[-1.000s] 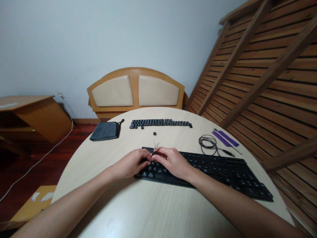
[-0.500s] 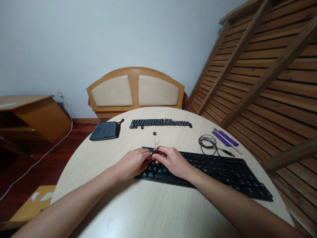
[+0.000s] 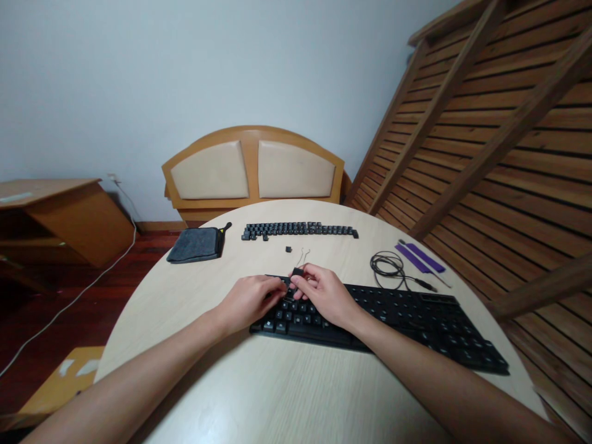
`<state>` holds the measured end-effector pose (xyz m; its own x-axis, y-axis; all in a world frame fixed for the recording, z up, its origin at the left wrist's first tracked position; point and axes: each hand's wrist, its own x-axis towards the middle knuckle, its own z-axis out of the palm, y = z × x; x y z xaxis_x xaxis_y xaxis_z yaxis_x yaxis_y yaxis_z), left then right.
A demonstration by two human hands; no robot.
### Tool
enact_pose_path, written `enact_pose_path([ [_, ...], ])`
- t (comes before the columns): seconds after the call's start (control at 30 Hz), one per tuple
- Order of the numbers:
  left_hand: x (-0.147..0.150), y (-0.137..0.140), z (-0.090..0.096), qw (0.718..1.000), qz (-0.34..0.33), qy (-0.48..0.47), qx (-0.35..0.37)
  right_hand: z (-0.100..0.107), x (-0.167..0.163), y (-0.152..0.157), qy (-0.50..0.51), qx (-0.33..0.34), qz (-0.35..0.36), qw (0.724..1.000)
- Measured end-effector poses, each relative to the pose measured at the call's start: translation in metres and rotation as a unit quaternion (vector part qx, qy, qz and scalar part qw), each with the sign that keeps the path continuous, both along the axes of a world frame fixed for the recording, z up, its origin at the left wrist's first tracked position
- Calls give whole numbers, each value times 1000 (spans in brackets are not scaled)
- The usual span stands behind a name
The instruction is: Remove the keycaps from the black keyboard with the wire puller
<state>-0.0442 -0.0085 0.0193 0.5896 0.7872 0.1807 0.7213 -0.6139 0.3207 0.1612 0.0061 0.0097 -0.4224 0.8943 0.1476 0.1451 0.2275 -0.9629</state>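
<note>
right grip [image 3: 327, 293] holds wire-pronged black tool [image 3: 298, 272] over keyboard [image 3: 407, 316]

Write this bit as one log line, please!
left hand: over keyboard | right hand: holding wire-pronged tool | keycap row: beyond keyboard | single keycap: between row and keyboard

Both the left hand [image 3: 252, 299] and the right hand [image 3: 330, 299] are bare, with slender fingers and smooth, gently rounded backs. The left forearm [image 3: 160, 364] and right forearm [image 3: 416, 364] are bare too, slim at the wrists and broadening evenly toward the worktop's [image 3: 277, 394] near edge; the fingernails are too small to make out.
</note>
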Motion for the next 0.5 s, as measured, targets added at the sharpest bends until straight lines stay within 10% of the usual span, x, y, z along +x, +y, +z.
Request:
enact_pose_path([
  [0.5, 6, -14, 14, 1000, -6, 14, -20, 5, 10, -12, -135, 75, -19, 988],
])
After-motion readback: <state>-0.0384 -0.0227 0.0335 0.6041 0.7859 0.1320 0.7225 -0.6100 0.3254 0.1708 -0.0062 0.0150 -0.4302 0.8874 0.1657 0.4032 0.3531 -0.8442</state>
